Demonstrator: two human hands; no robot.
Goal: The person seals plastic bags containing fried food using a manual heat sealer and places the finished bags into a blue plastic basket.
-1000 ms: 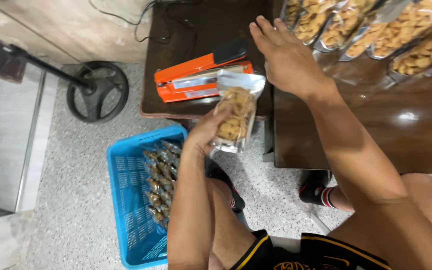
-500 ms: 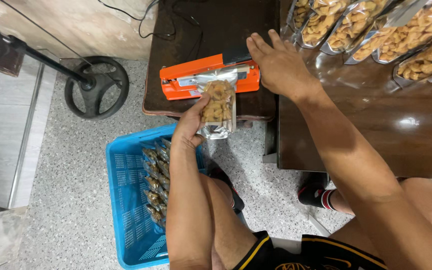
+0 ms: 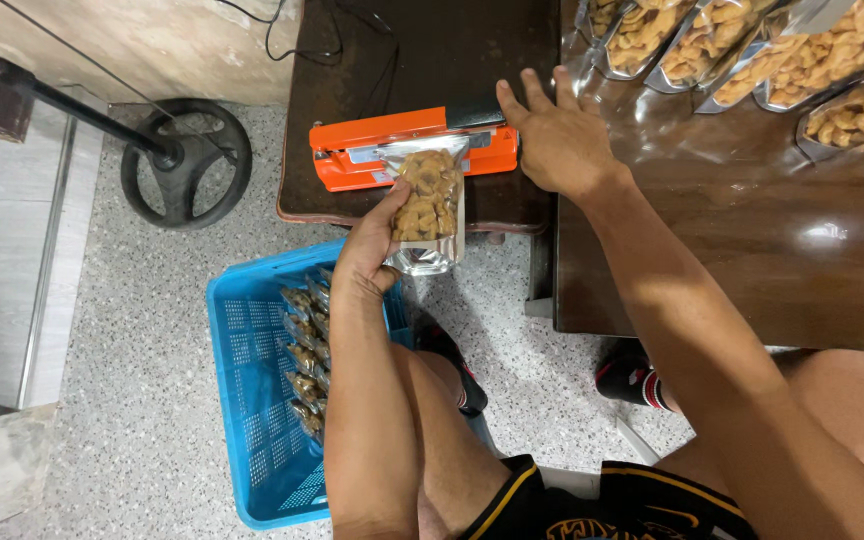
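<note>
Pouch (image 3: 427, 205) upright, long axis toward sealer (image 3: 407, 150) | left hand (image 3: 372, 245) grips

orange sealer (image 3: 372, 150), blue crate (image 3: 252, 400), dark-brown table (image 3: 752, 250)

The left hand (image 3: 377, 245) grips a clear pouch (image 3: 427, 205) of nuts by its lower edge, the pouch's top lying in the mouth of the orange sealer (image 3: 352, 150) on a small dark worktop (image 3: 422, 60). The right hand (image 3: 557, 140) lies flat, fingers spread, against the sealer's right end. More filled pouches (image 3: 752, 55) lie in a row on the bigger worktop (image 3: 752, 260) to the right. Below, on the speckled floor (image 3: 132, 330), a blue crate (image 3: 252, 400) holds packed pouches. A black fan base (image 3: 187, 160) stands to the left.
</note>
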